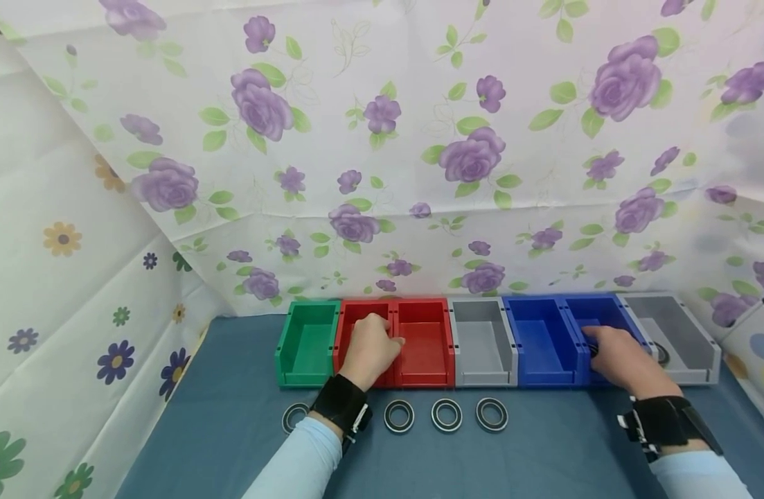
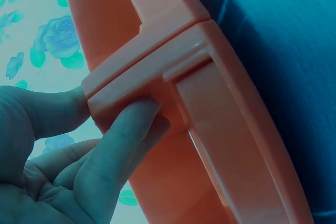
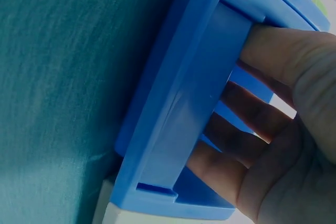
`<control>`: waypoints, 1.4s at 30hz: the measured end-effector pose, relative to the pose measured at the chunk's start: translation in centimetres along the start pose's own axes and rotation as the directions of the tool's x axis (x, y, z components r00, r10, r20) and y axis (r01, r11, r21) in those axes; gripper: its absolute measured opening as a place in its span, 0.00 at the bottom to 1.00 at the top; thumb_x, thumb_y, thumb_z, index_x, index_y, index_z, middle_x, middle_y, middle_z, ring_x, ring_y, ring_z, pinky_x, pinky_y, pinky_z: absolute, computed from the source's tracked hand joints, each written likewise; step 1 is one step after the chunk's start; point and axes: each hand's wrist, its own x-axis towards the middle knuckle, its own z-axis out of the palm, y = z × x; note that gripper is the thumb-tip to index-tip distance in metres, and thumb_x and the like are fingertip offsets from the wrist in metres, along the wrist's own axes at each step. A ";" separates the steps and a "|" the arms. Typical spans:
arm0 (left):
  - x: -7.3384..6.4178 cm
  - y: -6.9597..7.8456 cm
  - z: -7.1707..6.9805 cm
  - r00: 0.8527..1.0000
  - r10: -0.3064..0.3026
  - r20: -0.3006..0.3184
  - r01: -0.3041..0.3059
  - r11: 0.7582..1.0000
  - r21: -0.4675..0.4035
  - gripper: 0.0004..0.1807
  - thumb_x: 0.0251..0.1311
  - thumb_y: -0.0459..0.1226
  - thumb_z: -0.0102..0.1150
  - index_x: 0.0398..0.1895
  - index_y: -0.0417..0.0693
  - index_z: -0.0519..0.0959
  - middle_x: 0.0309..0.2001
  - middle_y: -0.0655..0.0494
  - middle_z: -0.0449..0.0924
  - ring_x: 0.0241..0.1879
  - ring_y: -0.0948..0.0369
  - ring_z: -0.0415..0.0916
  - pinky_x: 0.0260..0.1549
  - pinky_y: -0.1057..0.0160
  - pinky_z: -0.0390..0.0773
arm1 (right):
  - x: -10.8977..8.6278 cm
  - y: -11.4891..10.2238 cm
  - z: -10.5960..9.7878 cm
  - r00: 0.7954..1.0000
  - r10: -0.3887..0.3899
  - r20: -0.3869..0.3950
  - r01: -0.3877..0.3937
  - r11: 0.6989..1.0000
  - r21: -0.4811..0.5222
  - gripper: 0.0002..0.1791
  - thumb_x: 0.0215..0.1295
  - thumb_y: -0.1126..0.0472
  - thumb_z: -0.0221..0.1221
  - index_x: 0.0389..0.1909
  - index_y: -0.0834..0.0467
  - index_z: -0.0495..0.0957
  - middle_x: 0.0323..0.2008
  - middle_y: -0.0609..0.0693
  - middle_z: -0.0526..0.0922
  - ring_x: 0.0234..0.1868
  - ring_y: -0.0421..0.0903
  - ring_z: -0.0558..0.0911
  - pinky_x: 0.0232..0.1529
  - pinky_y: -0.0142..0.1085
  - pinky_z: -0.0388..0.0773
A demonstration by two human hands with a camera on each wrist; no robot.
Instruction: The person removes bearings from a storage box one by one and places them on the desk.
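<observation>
My left hand (image 1: 372, 348) is at the left red bin (image 1: 363, 310), its thumb and fingers pinching the wall beside the right red bin (image 1: 422, 343). In the left wrist view, the index finger (image 2: 128, 124) lies against the inner side of this wall. My right hand (image 1: 618, 353) reaches into the right blue bin (image 1: 590, 312) and holds a dark ball bearing (image 1: 593, 350) at its fingertips. In the right wrist view, the bin's front wall (image 3: 194, 98) stands before the fingers (image 3: 218, 163), and the bearing cannot be made out.
Several ball bearings (image 1: 480, 414) lie in a row on the blue-grey tabletop (image 1: 419, 464). A green bin (image 1: 309, 346), a grey bin (image 1: 481, 339) and the left blue bin (image 1: 540, 339) share the row. Another bearing (image 1: 664, 355) sits in the right-end grey bin (image 1: 687, 339). Floral cloth (image 1: 382, 173) hangs behind.
</observation>
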 end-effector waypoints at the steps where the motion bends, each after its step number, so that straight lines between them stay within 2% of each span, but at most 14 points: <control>1: 0.0 0.0 0.0 1.000 -0.001 -0.001 0.001 1.000 -0.001 0.24 0.50 0.43 0.68 0.50 0.41 0.80 0.39 0.48 0.85 0.34 0.56 0.81 0.31 0.60 0.83 | 0.0 0.1 0.0 1.000 -0.003 0.007 0.003 1.000 0.006 0.34 0.52 0.71 0.57 0.62 0.73 0.62 0.59 0.77 0.64 0.58 0.73 0.65 0.52 0.66 0.65; 7: 0.0 -0.1 0.1 1.000 0.001 -0.006 -0.001 1.000 -0.008 0.26 0.50 0.42 0.69 0.52 0.41 0.79 0.45 0.46 0.83 0.38 0.54 0.82 0.33 0.59 0.84 | -0.1 0.4 0.1 1.000 -0.011 0.018 0.010 0.999 0.040 0.34 0.52 0.70 0.57 0.62 0.74 0.61 0.59 0.77 0.63 0.58 0.73 0.67 0.50 0.66 0.66; 21: -0.1 0.1 -0.1 1.000 0.013 -0.009 -0.013 1.000 -0.017 0.24 0.50 0.42 0.69 0.50 0.40 0.80 0.42 0.46 0.85 0.37 0.54 0.82 0.31 0.60 0.83 | -0.2 0.3 0.4 0.999 0.033 -0.031 -0.032 0.999 0.040 0.31 0.50 0.70 0.57 0.58 0.75 0.66 0.57 0.77 0.67 0.56 0.72 0.69 0.49 0.65 0.68; 29: 0.1 -0.2 0.3 0.999 0.028 -0.025 -0.028 1.000 0.012 0.25 0.50 0.43 0.68 0.51 0.40 0.79 0.42 0.46 0.85 0.37 0.54 0.82 0.31 0.60 0.83 | -0.4 0.6 0.6 0.996 -0.002 -0.093 0.004 1.000 0.026 0.27 0.47 0.70 0.60 0.51 0.74 0.73 0.50 0.74 0.75 0.48 0.68 0.76 0.41 0.61 0.73; 34: 0.1 -0.2 0.3 1.000 0.020 -0.017 -0.020 1.000 0.010 0.26 0.49 0.43 0.69 0.52 0.41 0.79 0.39 0.47 0.85 0.35 0.55 0.82 0.30 0.61 0.83 | -0.5 1.1 1.0 0.979 -0.039 -0.202 0.042 0.999 0.011 0.24 0.41 0.68 0.62 0.45 0.71 0.78 0.44 0.70 0.80 0.42 0.65 0.79 0.35 0.56 0.75; 36: 0.1 -0.2 0.2 1.000 0.017 -0.017 -0.017 1.000 0.011 0.26 0.49 0.44 0.69 0.52 0.41 0.79 0.39 0.47 0.85 0.35 0.55 0.82 0.30 0.61 0.83 | -0.6 1.2 1.1 0.967 -0.045 -0.249 0.049 0.999 0.009 0.23 0.39 0.68 0.63 0.43 0.69 0.80 0.41 0.68 0.82 0.35 0.60 0.79 0.29 0.50 0.75; 40: 0.1 -0.2 0.1 1.000 0.017 -0.024 -0.017 1.000 0.007 0.27 0.49 0.43 0.69 0.52 0.40 0.79 0.41 0.46 0.85 0.36 0.54 0.82 0.31 0.60 0.83 | -1.0 1.2 1.3 0.943 -0.053 -0.330 0.062 0.998 0.017 0.24 0.38 0.68 0.63 0.42 0.69 0.80 0.39 0.67 0.82 0.27 0.51 0.74 0.22 0.38 0.67; 42: 0.1 -0.2 0.2 0.999 0.023 -0.028 -0.022 1.000 0.004 0.26 0.49 0.43 0.69 0.51 0.40 0.79 0.41 0.46 0.85 0.37 0.53 0.82 0.30 0.60 0.83 | -1.2 1.0 1.5 0.927 -0.061 -0.371 0.069 0.998 0.007 0.24 0.38 0.68 0.64 0.43 0.69 0.79 0.40 0.69 0.81 0.30 0.55 0.75 0.24 0.41 0.69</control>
